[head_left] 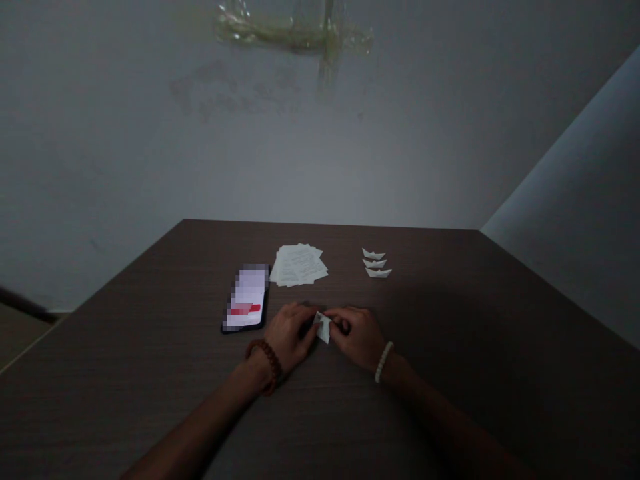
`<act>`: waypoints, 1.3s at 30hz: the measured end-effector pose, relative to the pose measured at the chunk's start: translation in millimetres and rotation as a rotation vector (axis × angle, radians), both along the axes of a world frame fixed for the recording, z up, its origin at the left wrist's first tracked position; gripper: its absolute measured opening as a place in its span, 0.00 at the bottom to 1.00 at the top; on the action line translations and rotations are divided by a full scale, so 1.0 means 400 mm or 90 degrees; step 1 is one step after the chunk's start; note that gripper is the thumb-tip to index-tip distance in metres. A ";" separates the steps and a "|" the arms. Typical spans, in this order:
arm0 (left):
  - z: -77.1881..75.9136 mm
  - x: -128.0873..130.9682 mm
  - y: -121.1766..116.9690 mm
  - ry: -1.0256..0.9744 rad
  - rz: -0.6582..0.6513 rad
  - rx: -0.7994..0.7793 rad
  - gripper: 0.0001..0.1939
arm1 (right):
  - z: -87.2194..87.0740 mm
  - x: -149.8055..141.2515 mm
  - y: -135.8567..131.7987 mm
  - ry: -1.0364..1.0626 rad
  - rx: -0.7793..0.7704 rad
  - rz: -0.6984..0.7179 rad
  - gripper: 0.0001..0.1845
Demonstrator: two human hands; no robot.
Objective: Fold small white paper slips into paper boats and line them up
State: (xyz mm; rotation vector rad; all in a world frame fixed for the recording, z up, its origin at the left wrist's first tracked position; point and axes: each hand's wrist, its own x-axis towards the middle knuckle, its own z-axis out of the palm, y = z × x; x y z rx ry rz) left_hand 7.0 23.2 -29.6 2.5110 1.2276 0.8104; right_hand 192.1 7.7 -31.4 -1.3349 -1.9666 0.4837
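Observation:
Between my two hands, low over the dark wooden table (310, 427), is a small folded piece of white paper (324, 329). My left hand (290, 333) pinches its left edge with thumb and fingers. On the opposite side, my right hand (361, 337) grips the paper's right edge, fingers curled. Fingertips cover part of the folds. Beyond my right hand, three small paper boats (379, 273) sit in a column. A loose stack of printed paper sheets (299, 265) lies past my left hand.
A phone (247, 298) with a lit, blurred-out screen lies left of the paper stack, close to my left hand. The table's far edge meets a grey wall (330, 160) with clear tape (290, 37) stuck on it. A pale slanted surface (575, 180) rises at the right.

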 end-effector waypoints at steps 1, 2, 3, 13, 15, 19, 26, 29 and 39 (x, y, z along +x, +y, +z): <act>0.000 -0.004 0.001 0.001 -0.031 0.005 0.12 | -0.001 0.005 0.002 -0.005 0.003 -0.001 0.12; -0.001 -0.007 0.002 0.004 -0.057 0.008 0.13 | -0.002 0.010 0.004 -0.010 0.009 0.002 0.11; -0.001 -0.009 0.003 0.010 -0.079 0.010 0.13 | -0.002 0.015 0.007 -0.015 0.016 0.011 0.11; 0.008 -0.021 0.014 0.104 -0.169 0.050 0.16 | 0.004 0.055 0.018 -0.083 0.051 0.108 0.10; 0.014 -0.022 0.012 0.118 -0.177 0.056 0.17 | 0.003 0.061 0.019 -0.102 0.053 0.117 0.12; 0.020 -0.023 0.006 0.118 -0.186 0.054 0.18 | 0.004 0.066 0.019 -0.130 0.057 0.128 0.14; 0.027 -0.021 0.000 0.119 -0.172 0.039 0.17 | 0.014 0.054 0.010 -0.128 0.062 0.116 0.08; 0.020 -0.021 0.001 0.122 -0.167 0.040 0.15 | 0.012 0.049 0.008 -0.130 0.064 0.099 0.07; 0.012 -0.013 0.000 0.110 -0.107 0.052 0.13 | 0.012 0.047 0.010 -0.147 0.065 0.089 0.09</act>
